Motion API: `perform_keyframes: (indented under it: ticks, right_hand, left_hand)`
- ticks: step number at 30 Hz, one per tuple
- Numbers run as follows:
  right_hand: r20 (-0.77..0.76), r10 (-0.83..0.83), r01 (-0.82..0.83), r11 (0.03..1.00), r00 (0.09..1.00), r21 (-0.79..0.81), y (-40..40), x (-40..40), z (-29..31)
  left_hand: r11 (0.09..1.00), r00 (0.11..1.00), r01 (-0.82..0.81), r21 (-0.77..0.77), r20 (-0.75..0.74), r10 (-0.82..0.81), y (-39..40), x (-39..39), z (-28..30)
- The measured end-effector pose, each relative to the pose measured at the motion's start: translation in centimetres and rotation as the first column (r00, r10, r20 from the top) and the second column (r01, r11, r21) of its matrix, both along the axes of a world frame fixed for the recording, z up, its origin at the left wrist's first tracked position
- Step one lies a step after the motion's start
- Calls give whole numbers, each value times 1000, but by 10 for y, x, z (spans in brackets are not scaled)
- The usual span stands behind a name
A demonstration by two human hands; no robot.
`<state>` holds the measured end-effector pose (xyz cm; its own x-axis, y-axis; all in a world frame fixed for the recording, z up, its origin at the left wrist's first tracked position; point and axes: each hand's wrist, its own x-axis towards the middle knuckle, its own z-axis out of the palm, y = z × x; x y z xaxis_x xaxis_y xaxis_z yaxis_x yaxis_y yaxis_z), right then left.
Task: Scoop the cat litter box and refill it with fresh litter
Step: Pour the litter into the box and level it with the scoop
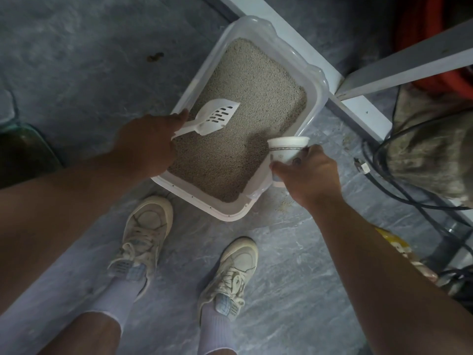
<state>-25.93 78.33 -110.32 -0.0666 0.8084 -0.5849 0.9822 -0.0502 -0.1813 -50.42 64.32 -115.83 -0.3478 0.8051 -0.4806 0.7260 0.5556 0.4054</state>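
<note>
**Scoop and cup poised over the litter box**

From the head camera, the person is standing over the litter box (317, 98), which is sitting on the grey floor (76, 60) with its far corner tucked against a white frame (358, 108). The left hand (146, 147) is gripping the handle of a white slotted scoop (217, 116), holding its blade just above the litter (245, 103), probably to sift through it. The right hand (309, 172) is wrapping its fingers around a paper cup (288, 148), tilting it over the box's near right edge; whether it is carrying anything cannot be seen, but it is likely waiting to take waste or pour grains.

The box rim is hemming the scoop in on all sides, while the middle of the litter is lying open for sweeping. Cables (399, 185) are crowding the right, and both shoes (146, 234) are standing near the front rim, so the freest room is lying to the left.
</note>
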Motion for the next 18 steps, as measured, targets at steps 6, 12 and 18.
perform_keyframes:
  ticks: [6, 12, 18]
  right_hand:
    - [41, 125, -121, 989, 991, -91, -40, 3, 13]
    - [16, -1, 2, 999, 1000, -37, -51, 7, 6]
    - [-6, 58, -58, 996, 998, -62, -61, 3, 6]
  left_hand:
    - [1000, 1000, -7, -10, 14, 7, -1, -1, -1]
    - [1000, 1000, 15, -21, -14, -15, 1, -1, 4]
    - [997, 1000, -13, -72, 6, 14, 2, -1, 9]
